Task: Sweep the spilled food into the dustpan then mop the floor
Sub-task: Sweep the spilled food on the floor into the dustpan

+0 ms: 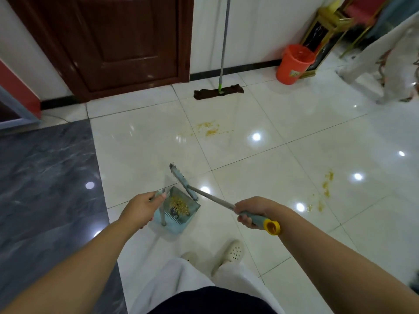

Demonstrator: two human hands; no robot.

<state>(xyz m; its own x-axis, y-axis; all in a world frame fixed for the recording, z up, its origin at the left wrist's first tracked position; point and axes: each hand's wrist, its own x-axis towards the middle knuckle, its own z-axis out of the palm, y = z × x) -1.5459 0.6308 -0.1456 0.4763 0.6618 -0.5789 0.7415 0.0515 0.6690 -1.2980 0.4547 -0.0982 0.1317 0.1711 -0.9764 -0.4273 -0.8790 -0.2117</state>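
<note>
My left hand [141,206] grips the top of the handle of a light blue dustpan [178,208], which holds a heap of yellow crumbs. My right hand [251,211] is closed on the grey-blue broom handle [213,198] near its yellow end cap; the broom head [182,181] lies at the dustpan's far edge. Yellow spilled food [208,129] is scattered on the white tiles ahead, and a second patch of spilled food [325,189] lies to the right. A flat mop [218,91] with a dark cloth leans against the far wall.
An orange bucket [293,64] stands at the back right beside a gold-framed cabinet [322,32]. A dark wooden door [120,41] is at the back left. Dark grey floor [45,177] runs along the left. White draped furniture [385,64] is far right. My shoes [229,253] are below.
</note>
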